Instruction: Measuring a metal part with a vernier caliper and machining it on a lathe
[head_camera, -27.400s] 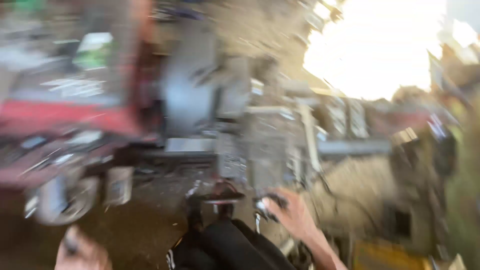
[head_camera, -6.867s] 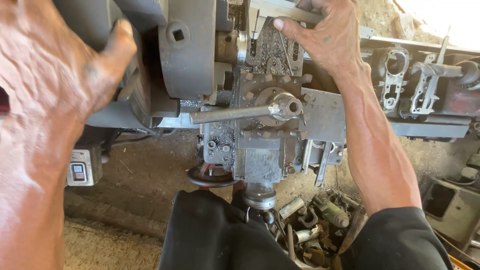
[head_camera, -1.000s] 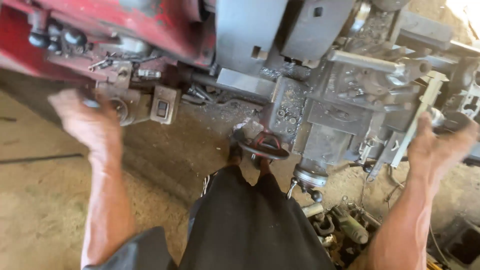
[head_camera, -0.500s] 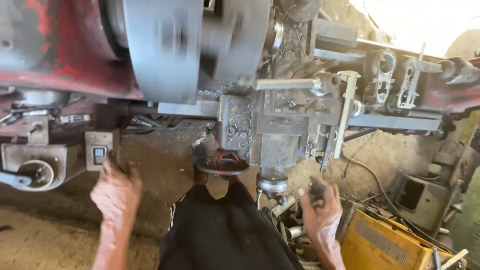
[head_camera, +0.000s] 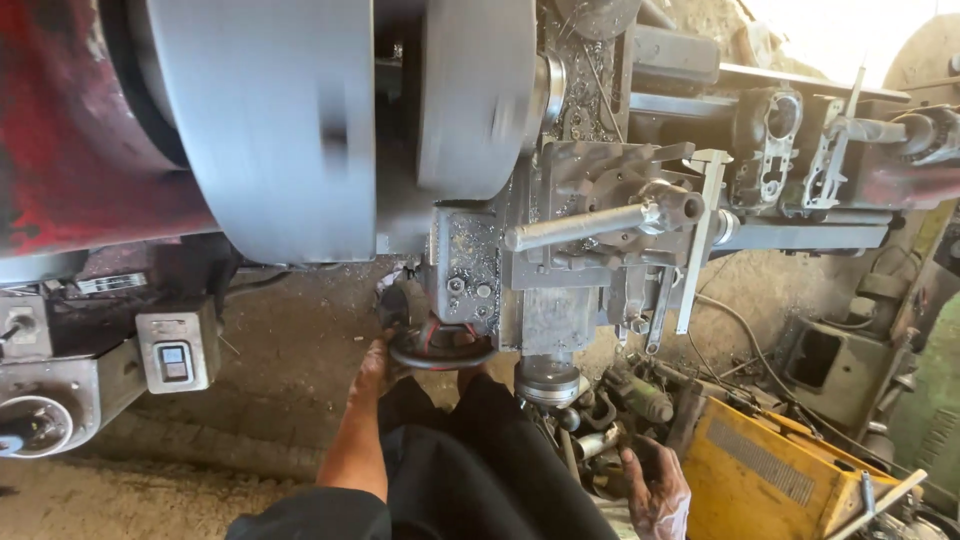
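Handwheel (head_camera: 440, 350) sits low on the lathe apron (head_camera: 470, 270), rim lying flat-ish, left hand (head_camera: 378, 365) wrapped on its left edge; right hand (head_camera: 655, 490) hangs loose and well off right.

Matt grey metal chuck (head_camera: 270, 120), oily metal handwheel (head_camera: 440, 345), glossy yellow metal box (head_camera: 770, 480), rough dirt floor (head_camera: 290, 350)

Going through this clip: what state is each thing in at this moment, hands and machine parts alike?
Left hand: gripping the handwheel rim.
Right hand: low by the scrap parts; grip cannot be told.
Chuck: motion-blurred, apparently spinning.
Lever: roughly level, untouched.
Caliper: hanging upright on the carriage.
Switch box: mounted, untouched.
Yellow case: on the floor, closed.
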